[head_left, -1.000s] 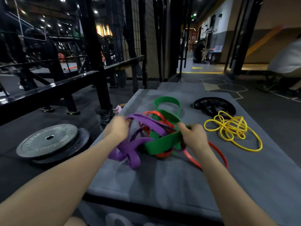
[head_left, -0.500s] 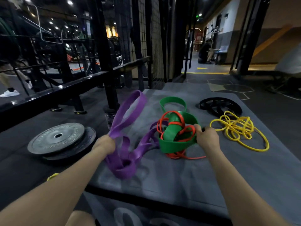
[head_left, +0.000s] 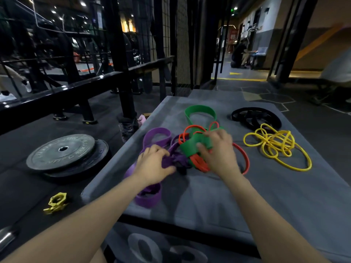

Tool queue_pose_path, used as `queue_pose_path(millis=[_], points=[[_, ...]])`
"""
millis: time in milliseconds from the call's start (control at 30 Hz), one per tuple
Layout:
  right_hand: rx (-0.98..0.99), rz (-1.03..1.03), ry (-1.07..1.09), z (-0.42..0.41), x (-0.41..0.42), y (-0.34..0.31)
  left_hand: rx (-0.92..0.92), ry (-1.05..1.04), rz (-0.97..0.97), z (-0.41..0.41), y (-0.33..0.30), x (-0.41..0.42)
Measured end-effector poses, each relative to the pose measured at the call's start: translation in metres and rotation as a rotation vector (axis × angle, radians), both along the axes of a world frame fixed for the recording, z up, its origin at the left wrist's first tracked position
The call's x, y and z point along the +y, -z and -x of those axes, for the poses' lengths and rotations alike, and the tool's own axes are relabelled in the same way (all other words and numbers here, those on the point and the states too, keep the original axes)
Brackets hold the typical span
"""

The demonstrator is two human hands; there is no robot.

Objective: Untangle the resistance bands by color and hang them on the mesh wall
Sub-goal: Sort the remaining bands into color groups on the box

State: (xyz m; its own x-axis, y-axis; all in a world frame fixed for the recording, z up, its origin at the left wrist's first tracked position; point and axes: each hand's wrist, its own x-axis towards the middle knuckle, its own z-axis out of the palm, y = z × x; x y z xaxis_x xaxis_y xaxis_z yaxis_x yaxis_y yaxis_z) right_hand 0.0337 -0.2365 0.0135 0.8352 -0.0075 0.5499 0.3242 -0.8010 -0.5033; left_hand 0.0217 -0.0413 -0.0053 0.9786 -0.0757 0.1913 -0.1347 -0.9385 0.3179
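Note:
A tangle of bands lies on the grey padded platform (head_left: 275, 202). My left hand (head_left: 153, 166) grips the bunched purple band (head_left: 157, 135), whose loops spread out to the left and under my wrist. My right hand (head_left: 218, 150) holds the wide green band (head_left: 200, 111) where the thin orange-red band (head_left: 245, 158) winds round it. A yellow band (head_left: 273, 147) lies loosely coiled to the right, apart from the tangle. A black band (head_left: 254, 116) rests at the far right of the platform. The black mesh wall (head_left: 181, 44) stands beyond the platform's far edge.
Stacked weight plates (head_left: 62, 154) lie on the floor to the left, with a yellow barbell collar (head_left: 56, 203) nearer me. A black rack rail (head_left: 76, 88) runs along the left. A water bottle (head_left: 127, 128) stands by the platform's left edge. A person sits far back.
My left hand, which had pulled the purple band out to the left, has come back to the tangle. My right hand has shifted onto the green and orange knot.

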Motion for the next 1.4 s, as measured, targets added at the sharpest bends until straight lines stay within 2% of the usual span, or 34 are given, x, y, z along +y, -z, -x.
queue_pose_path(millis=[67,133,300,533,667,767,833,933,1033,1167,1233,1300,1367,1400], points=[[0.064,0.224,-0.122,0.001,0.008,0.011,-0.009,0.002,-0.072,0.0,0.009,-0.002],[0.129,0.369,-0.154,0.0,0.013,0.02,-0.044,-0.026,-0.071,-0.002,0.011,-0.003],[0.116,0.465,0.048,-0.011,0.016,0.033,-0.058,-0.077,-0.046,-0.014,0.011,-0.004],[0.162,0.345,0.158,-0.034,0.008,0.039,0.191,-0.291,-0.18,-0.032,0.022,-0.003],[0.186,0.229,0.208,-0.044,0.0,0.024,0.203,-0.296,-0.255,-0.041,0.019,-0.012],[0.14,0.158,0.235,-0.045,-0.009,0.015,0.179,-0.288,-0.21,-0.042,0.014,-0.021],[0.146,0.119,0.263,-0.043,-0.016,0.01,0.128,-0.298,-0.124,-0.046,0.006,-0.022],[0.154,-0.013,0.313,-0.042,-0.03,0.001,-0.042,-0.283,0.006,-0.07,-0.016,-0.018],[0.14,-0.129,0.33,-0.04,-0.044,-0.003,-0.251,-0.218,0.007,-0.102,-0.047,-0.025],[0.116,-0.179,0.355,-0.036,-0.059,-0.007,-0.492,-0.099,0.063,-0.137,-0.073,-0.054],[0.106,-0.183,0.352,-0.035,-0.065,-0.006,-0.55,-0.083,0.038,-0.149,-0.071,-0.064],[0.113,-0.189,0.33,-0.035,-0.069,-0.005,-0.406,-0.037,-0.146,-0.155,-0.049,-0.063],[0.125,-0.196,0.304,-0.034,-0.07,-0.004,-0.109,0.043,-0.369,-0.152,-0.023,-0.053],[0.129,-0.194,0.287,-0.035,-0.07,-0.003,0.021,0.066,-0.402,-0.148,-0.015,-0.045]])
